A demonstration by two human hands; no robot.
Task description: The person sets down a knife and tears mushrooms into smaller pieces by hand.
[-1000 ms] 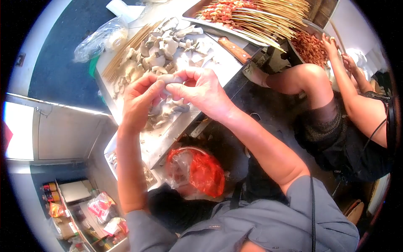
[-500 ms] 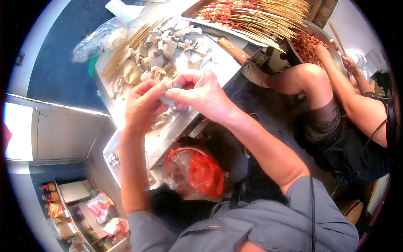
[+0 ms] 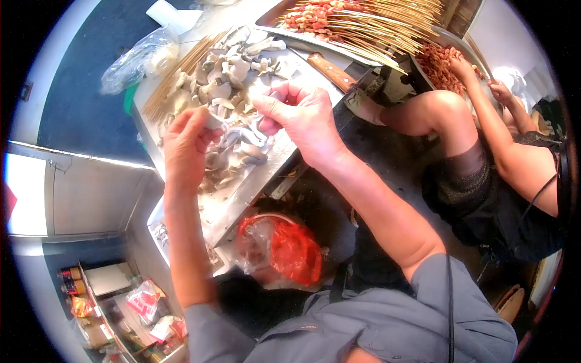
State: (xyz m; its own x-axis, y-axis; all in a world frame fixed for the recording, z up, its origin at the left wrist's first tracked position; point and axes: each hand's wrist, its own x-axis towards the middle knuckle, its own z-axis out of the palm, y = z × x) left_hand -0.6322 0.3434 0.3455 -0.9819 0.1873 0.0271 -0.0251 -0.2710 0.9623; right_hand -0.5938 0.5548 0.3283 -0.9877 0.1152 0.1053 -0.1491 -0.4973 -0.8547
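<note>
Over the near part of the white work surface (image 3: 227, 209), my left hand (image 3: 185, 144) pinches a pale grey oyster mushroom piece (image 3: 214, 121) between thumb and fingers. My right hand (image 3: 307, 126) is a short way to the right, its fingertips also closed on a bit of mushroom, mostly hidden by the fingers. Below and between the hands lie loose mushroom pieces (image 3: 253, 152). A larger heap of oyster mushrooms (image 3: 216, 91) rests just beyond them. Bare wooden skewers (image 3: 158, 100) lie along the left side of the heap.
A knife with a wooden handle (image 3: 330, 71) lies right of the heap. Behind it is a metal tray (image 3: 284, 29) of meat skewers (image 3: 369, 25). At right, another person's hand (image 3: 463, 69) is at a bowl of meat (image 3: 433, 68). A red plastic bag (image 3: 296, 251) stands below.
My hands have drawn apart: the left moved slightly left, the right moved right and up. Before, they met at one mushroom piece; now each pinches its own bit.
</note>
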